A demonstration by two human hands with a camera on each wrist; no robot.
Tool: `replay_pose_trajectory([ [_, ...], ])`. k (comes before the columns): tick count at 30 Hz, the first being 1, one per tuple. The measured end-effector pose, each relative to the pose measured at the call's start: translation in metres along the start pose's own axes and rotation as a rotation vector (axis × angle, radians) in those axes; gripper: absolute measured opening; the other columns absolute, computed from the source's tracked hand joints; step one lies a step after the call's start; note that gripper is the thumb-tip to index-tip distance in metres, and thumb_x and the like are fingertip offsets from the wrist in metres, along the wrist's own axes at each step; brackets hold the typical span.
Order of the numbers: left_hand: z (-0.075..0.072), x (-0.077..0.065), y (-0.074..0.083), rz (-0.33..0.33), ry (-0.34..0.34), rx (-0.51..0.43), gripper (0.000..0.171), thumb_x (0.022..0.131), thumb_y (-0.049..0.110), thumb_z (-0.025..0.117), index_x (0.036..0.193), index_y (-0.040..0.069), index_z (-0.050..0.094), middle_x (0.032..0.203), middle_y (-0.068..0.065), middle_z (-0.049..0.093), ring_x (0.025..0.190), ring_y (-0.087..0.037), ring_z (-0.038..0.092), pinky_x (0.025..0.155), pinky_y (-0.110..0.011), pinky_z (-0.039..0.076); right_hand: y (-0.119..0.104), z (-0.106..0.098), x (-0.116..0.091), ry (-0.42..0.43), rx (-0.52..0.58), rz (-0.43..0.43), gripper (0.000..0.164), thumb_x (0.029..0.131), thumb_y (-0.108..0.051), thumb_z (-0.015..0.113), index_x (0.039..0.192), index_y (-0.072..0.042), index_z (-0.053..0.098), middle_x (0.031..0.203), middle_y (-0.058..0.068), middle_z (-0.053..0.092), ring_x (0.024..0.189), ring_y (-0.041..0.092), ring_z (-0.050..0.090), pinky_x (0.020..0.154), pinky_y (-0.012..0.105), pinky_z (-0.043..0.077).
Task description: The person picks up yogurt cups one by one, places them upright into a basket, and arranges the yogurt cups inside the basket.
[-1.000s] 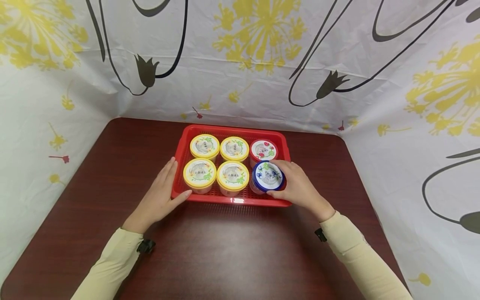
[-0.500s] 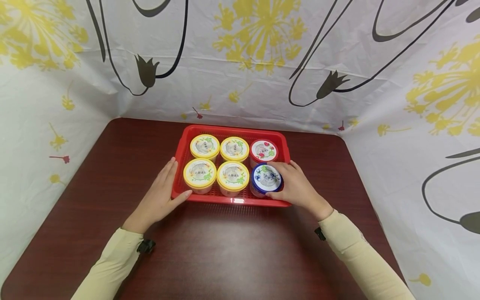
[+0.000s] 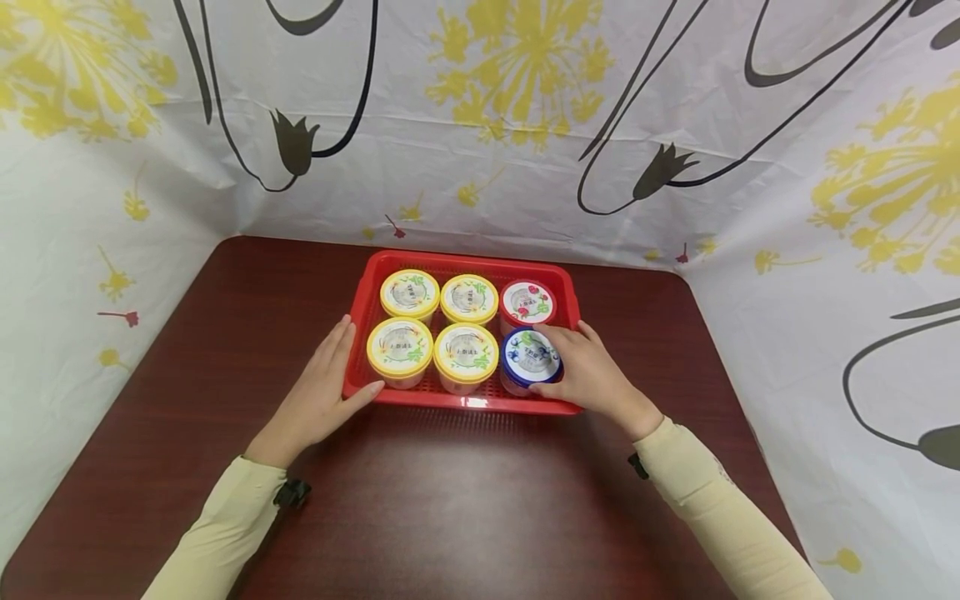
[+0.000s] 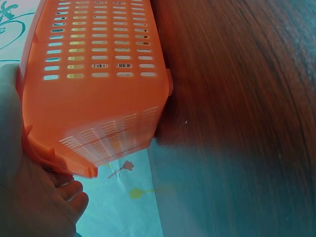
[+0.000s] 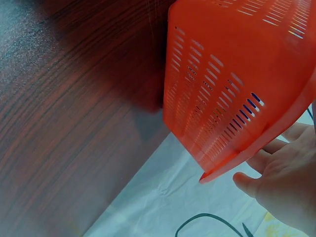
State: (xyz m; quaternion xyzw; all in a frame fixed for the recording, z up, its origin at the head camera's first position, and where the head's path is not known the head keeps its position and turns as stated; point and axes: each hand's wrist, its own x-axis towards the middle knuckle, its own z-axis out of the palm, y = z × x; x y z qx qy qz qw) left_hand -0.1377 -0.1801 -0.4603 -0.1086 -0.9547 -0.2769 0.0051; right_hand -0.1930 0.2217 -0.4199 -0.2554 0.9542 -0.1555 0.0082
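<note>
In the head view a red plastic basket holds several tubs with printed lids, standing in two rows. My right hand grips the blue-lidded tub at the front right, thumb on its near side and fingers at its far side. Behind it stands a red-lidded tub. The rest have yellow lids, among them the front middle tub. My left hand holds the basket's left end, thumb over the front corner. In the left wrist view, fingertips show beyond the rim.
The basket stands on a dark brown wooden table, towards its back edge. A white cloth with yellow and grey plant prints hangs at the back and both sides. Both wrists carry small black devices, such as the left one.
The blue-lidded tub has come slightly down and left in my right hand, and its lid looks more level, in line with the front row. My left hand and the basket stay put.
</note>
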Motion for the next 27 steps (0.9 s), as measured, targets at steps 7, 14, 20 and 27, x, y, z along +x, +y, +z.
replay_pose_trajectory([
  [7, 0.0, 0.0, 0.001, -0.002, -0.005, 0.013, 0.107, 0.086, 0.052, 0.069, 0.16, 0.014, 0.002, 0.168, -0.011, 0.006, 0.152, -0.036, 0.016, 0.107, -0.064, 0.041, -0.001, -0.002, 0.002, -0.014, -0.029, -0.003, 0.093, 0.072, -0.047, 0.084, 0.147, -0.011, 0.043, 0.139, 0.013, 0.059, 0.131, 0.029, 0.055, 0.122, 0.062, 0.017],
  [14, -0.002, 0.0, 0.003, 0.0, -0.027, 0.06, 0.107, 0.086, 0.056, 0.067, 0.16, 0.01, 0.004, 0.168, -0.014, 0.007, 0.153, -0.038, 0.015, 0.112, -0.065, 0.035, -0.003, -0.005, 0.003, -0.046, -0.057, -0.006, 0.095, 0.071, -0.048, 0.084, 0.147, -0.009, 0.043, 0.14, 0.015, 0.058, 0.132, 0.031, 0.053, 0.122, 0.062, 0.015],
  [20, -0.011, 0.005, 0.006, 0.009, -0.059, 0.17, 0.108, 0.085, 0.063, 0.063, 0.159, 0.004, 0.011, 0.166, -0.019, 0.015, 0.152, -0.04, 0.018, 0.116, -0.063, 0.031, -0.007, -0.015, 0.008, -0.083, -0.088, -0.029, 0.094, 0.072, -0.05, 0.083, 0.146, -0.009, 0.045, 0.14, 0.016, 0.058, 0.13, 0.033, 0.054, 0.12, 0.061, 0.021],
  [27, -0.039, 0.016, 0.02, 0.022, -0.128, 0.32, 0.098, 0.085, 0.065, 0.061, 0.151, -0.003, 0.034, 0.157, -0.024, 0.034, 0.144, -0.043, 0.034, 0.115, -0.059, 0.035, -0.018, -0.037, 0.018, -0.141, -0.119, -0.016, 0.076, 0.077, -0.05, 0.08, 0.139, -0.012, 0.056, 0.125, 0.01, 0.069, 0.114, 0.028, 0.064, 0.106, 0.052, 0.048],
])
